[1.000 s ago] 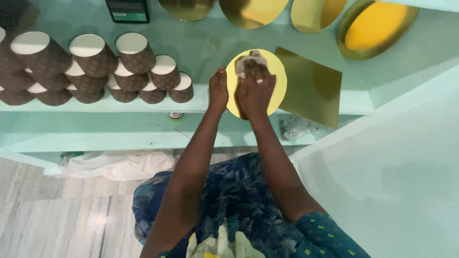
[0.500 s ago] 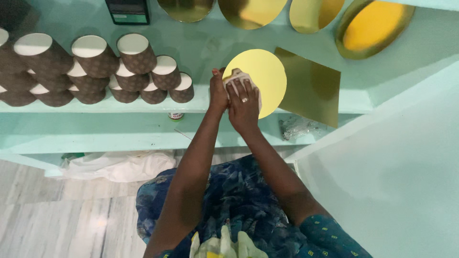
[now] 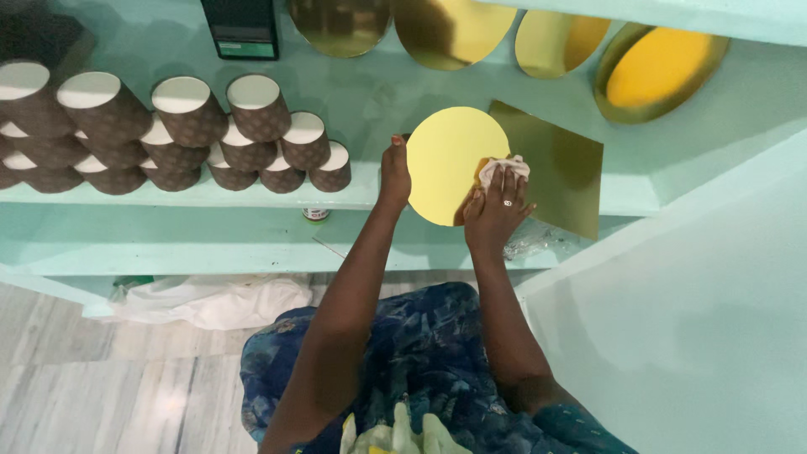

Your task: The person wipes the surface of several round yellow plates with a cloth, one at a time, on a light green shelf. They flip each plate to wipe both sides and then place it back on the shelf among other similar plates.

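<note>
Round golden-yellow disc (image 3: 450, 160) lying flat on the mint shelf, overlapping a square gold sheet (image 3: 559, 164); crumpled white cloth (image 3: 501, 168) pressed on its right edge.

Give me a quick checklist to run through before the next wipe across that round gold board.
1. Left hand steadies the round gold board at its left edge: ok.
2. Right hand presses the white cloth on the board's right edge: ok.
3. Board lies flat on the pale green counter: ok.
4. Square gold sheet touches or slips under the round board: cannot tell.
5. Stacked brown cups stand clear of both hands, off to the left: ok.
6. Board surface already clean: cannot tell.
</note>
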